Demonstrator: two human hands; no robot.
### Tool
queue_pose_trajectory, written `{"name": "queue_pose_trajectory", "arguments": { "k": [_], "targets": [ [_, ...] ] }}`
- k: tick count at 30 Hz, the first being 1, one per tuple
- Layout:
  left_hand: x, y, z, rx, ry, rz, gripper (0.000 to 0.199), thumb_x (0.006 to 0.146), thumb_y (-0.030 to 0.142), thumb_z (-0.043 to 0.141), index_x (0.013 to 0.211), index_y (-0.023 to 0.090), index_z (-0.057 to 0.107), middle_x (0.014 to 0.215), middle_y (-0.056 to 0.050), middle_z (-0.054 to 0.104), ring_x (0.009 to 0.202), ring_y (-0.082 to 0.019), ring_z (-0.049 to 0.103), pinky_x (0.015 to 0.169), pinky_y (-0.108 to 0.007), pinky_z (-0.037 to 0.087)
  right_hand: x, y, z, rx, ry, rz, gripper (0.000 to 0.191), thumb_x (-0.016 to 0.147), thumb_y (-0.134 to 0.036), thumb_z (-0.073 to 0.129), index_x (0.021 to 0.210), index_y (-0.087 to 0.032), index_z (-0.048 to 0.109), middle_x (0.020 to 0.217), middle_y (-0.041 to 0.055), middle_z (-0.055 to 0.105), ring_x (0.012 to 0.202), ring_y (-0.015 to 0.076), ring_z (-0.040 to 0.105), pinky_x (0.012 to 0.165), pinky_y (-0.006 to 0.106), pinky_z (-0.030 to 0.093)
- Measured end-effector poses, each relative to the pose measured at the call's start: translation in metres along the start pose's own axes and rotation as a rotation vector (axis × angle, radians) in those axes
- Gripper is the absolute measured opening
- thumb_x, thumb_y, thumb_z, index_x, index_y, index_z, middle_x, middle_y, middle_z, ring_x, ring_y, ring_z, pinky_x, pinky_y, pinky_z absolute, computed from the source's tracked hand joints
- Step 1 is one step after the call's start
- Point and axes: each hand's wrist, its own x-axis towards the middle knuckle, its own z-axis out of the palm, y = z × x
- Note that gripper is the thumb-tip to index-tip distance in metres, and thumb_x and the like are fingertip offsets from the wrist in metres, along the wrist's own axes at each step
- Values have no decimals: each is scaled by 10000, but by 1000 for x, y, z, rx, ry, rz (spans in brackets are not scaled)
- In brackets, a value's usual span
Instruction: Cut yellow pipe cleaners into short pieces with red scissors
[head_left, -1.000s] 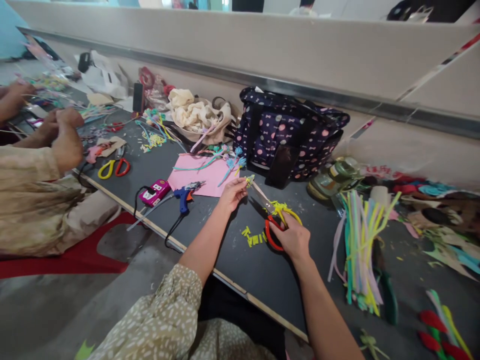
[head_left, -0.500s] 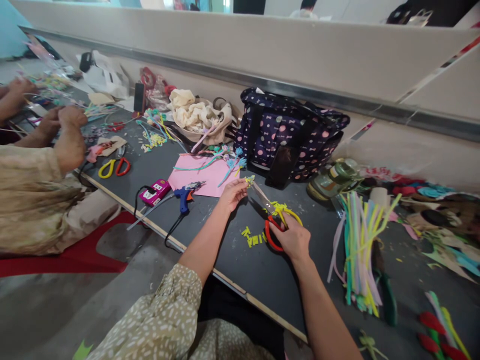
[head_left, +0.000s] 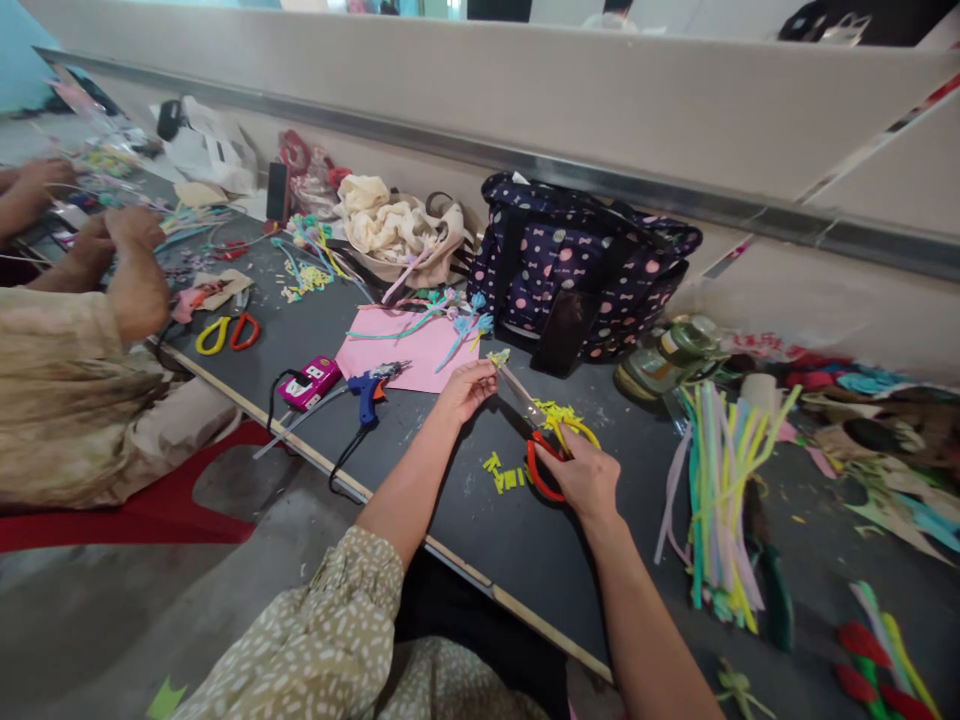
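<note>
My left hand [head_left: 472, 388] is closed in a pinch on a small yellow-green craft piece [head_left: 499, 357] above the dark table. My right hand [head_left: 583, 468] grips the scissors [head_left: 546, 462] by their red and yellow handles. The metal blades point up and left, their tips close to the pinched piece; whether they touch it I cannot tell. Yellow cut bits [head_left: 556, 413] lie beyond the scissors, and short yellow-green pieces [head_left: 508, 480] lie to their left. Behind my left hand is a pink sheet [head_left: 412, 345] with fuzzy stems on it.
A blue glue gun [head_left: 367, 395] and a magenta box [head_left: 309, 384] lie left of my arm. Behind stand a dotted bag [head_left: 577, 260] and a glass jar [head_left: 667, 355]. Pastel fuzzy strips [head_left: 724, 500] lie right. Other people's hands [head_left: 131, 230] work at far left.
The scissors and my right hand have shifted very slightly left. The pinched piece has tilted a little in my left hand. Far left, the other person's hands have moved slightly left.
</note>
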Motion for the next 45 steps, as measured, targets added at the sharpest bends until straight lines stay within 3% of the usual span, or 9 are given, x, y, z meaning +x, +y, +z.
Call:
{"name": "queue_pose_trajectory", "arguments": {
  "k": [27,40,45],
  "targets": [
    [-1,2,-1,9,0,-48,133,594,48,682,680,100,594,572,-1,582,495,-56,472,551,-213,399,0,0,0,-3,-62,4,488,805,-591,491,1042,-201,664,935,59,709,792,172,654,651,247,446],
    [3,-1,-6,15,-16,-51,126,601,76,707,681,95,611,618,-10,601,499,-42,480,538,-192,415,4,-4,-6,-30,-191,18,450,829,-604,441,841,-211,658,699,17,667,626,144,611,539,231,337],
    [3,1,-6,7,5,-64,134,602,66,698,702,96,616,629,-15,611,496,-42,493,539,-187,429,7,-9,-8,-28,-204,104,472,793,-639,449,924,-232,648,726,13,673,620,157,618,537,239,355]
  ]
}}
